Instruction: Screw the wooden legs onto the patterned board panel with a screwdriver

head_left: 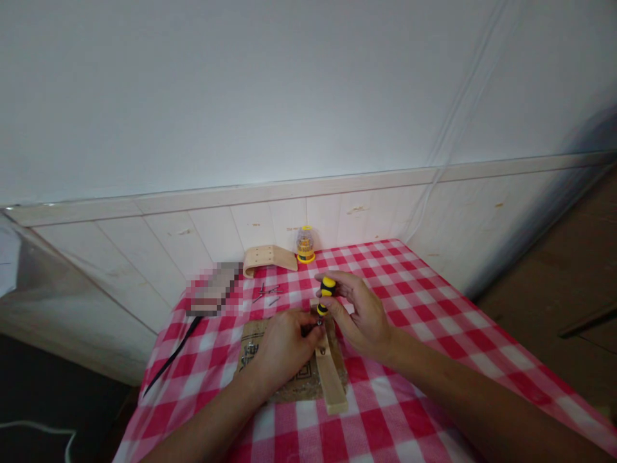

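- Head view: your R hand point(361, 315) pinches the screwdriver point(328, 287), yellow/black handle btwn thumb & fingers, tilted close to upright, tip end down.
- Screwdriver's at the fingertips of that R hand, on its L side, right above your L fingers.
- Your L hand point(286, 341) is palm-down, thumb & index drawn in close at the screwdriver's low end; can't tell if they pinch smth, fingers & shaft hide it. Tip contact also too small to make out.
- Wooden strip point(332, 382) runs from beneath the screwdriver toward you, just R of L hand, below-L of R hand. Small dark spot on it, just beside L thumb; can't tell if hole or screw head.
- Under strip & L hand: brown pad point(292, 391) w/ black printing, shiny on top. Strip's near end pokes past pad's near edge.
- Few thin dark metal pieces point(268, 292), prob. screws, lie loose just beyond L hand, some crossing.
- Farther past L hand: bent wooden piece point(267, 256) w/ small holes, near the wall point(212, 235).
- Clear container point(305, 244), yellow top & base, stands beyond both hands, just R of bent piece.
- Beyond L hand, off to its L: pixelated flat item point(214, 289), details n/a; black strap point(178, 352) trails from it toward you.
- Red/white checked tablecloth point(400, 283) under all this, incl. R of your R hand.
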`<state>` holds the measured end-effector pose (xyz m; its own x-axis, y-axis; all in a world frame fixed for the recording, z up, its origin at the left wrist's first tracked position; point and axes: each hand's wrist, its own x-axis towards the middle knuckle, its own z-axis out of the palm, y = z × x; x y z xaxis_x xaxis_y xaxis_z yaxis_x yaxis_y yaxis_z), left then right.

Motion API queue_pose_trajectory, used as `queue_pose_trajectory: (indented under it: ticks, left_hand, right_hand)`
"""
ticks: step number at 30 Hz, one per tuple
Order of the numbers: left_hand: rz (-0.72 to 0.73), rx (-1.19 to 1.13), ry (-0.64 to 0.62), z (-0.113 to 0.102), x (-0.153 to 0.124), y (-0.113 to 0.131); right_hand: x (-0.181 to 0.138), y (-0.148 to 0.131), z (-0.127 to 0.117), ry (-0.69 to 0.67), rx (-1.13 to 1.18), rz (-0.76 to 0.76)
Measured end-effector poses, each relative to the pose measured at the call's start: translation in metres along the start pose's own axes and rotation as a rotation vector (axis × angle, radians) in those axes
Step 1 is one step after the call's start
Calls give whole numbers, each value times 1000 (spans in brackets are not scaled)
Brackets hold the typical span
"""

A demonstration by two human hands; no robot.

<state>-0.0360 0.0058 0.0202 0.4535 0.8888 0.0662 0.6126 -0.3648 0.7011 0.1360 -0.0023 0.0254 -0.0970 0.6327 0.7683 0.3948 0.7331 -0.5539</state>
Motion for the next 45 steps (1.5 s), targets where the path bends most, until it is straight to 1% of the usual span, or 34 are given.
queue_pose_trajectory:
  ticks: [7,10,13,15,22,28,39,45]
  left_hand:
    - [4,-59,3,1,0,-1]
    - [-19,-105,-3,2,1,-4]
    - [-38,-147,3,3,1,-6]
    - [-38,-167,11,3,1,-8]
    - [-46,-183,5,3,2,-9]
    - [-52,-166,15,3,1,-9]
    - [-53,-171,24,5,1,-10]
    - [-49,-184,17,5,2,-10]
  right_hand:
    - [7,-9,-7,-99,-20,-63]
    - [6,-10,-7,-113,12,-43]
    - [5,-9,-5,-108,42,0]
    - [5,-9,-5,-98,38,2]
    - [6,-8,-4,-56,-20,-69]
    - [6,-4,-2,-42,-28,-82]
    - [5,1,1,-4,34,-27]
    - [5,3,1,-18,42,-10]
